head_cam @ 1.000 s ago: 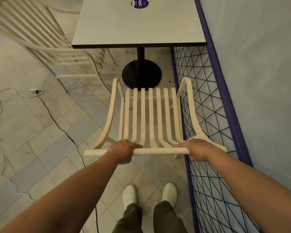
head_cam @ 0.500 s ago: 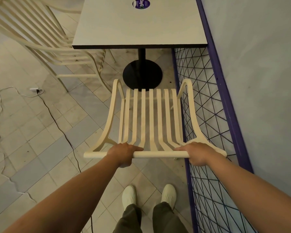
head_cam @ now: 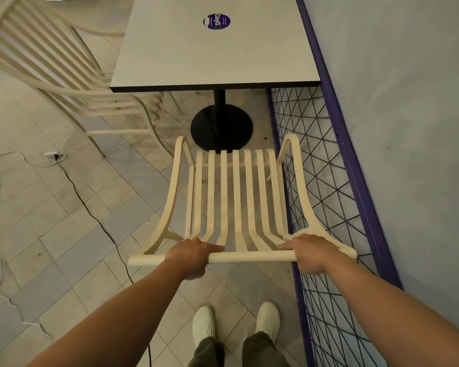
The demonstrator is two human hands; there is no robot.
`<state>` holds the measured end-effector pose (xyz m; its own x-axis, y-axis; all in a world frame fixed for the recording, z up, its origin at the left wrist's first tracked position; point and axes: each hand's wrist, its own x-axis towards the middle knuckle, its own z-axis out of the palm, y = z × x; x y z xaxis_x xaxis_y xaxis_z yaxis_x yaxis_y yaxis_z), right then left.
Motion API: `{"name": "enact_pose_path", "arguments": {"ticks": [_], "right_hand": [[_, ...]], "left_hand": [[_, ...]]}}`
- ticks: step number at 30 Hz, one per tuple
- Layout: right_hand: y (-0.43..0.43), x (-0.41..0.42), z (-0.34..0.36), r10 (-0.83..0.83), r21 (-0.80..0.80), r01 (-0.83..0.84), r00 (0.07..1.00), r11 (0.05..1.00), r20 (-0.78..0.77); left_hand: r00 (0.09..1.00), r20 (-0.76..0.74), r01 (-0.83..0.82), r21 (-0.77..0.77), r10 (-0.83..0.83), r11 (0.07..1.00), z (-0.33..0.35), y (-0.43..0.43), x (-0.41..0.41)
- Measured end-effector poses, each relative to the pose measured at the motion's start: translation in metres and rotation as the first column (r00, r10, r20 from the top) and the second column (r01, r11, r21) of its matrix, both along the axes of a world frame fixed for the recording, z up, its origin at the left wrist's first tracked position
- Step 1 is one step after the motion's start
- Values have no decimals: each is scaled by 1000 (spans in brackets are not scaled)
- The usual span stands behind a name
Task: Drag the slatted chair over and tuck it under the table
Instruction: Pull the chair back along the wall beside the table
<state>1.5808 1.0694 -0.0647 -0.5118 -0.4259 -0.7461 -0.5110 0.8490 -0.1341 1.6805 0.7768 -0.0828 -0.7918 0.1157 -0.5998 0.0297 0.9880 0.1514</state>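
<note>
A cream slatted chair (head_cam: 235,197) stands in front of me, its back toward me and its seat pointing at the table. My left hand (head_cam: 192,256) is closed around the top rail left of centre. My right hand (head_cam: 309,252) grips the same rail near its right end. The grey square table (head_cam: 212,56) on a black pedestal with a round base (head_cam: 221,127) is straight ahead. The chair's front edge reaches the near side of that base and lies short of the tabletop's near edge.
A purple wire-mesh fence (head_cam: 326,197) runs close along the chair's right side, against a grey wall. A second slatted chair (head_cam: 64,80) stands at the table's left. A black cable (head_cam: 90,207) and a plug (head_cam: 54,155) lie on the tiled floor to the left. My white shoes (head_cam: 236,324) are below.
The chair has edged slightly forward toward the table, both hands keeping their hold on the top rail. More of the tabletop shows at the top of the view.
</note>
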Motion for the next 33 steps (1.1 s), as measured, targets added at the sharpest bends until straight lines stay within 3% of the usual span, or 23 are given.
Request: {"name": "enact_pose_path", "arguments": {"ticks": [15,33], "right_hand": [[-2,-37,5,37,-40,-37,999,999,6],[-20,-92,-1,18,-44,-19,999,999,-29]], "left_hand": [[997,-4,-82,52,82,995,-7,0,-29],[998,-26,-62,55,64,997,-8,-21,-89]]}}
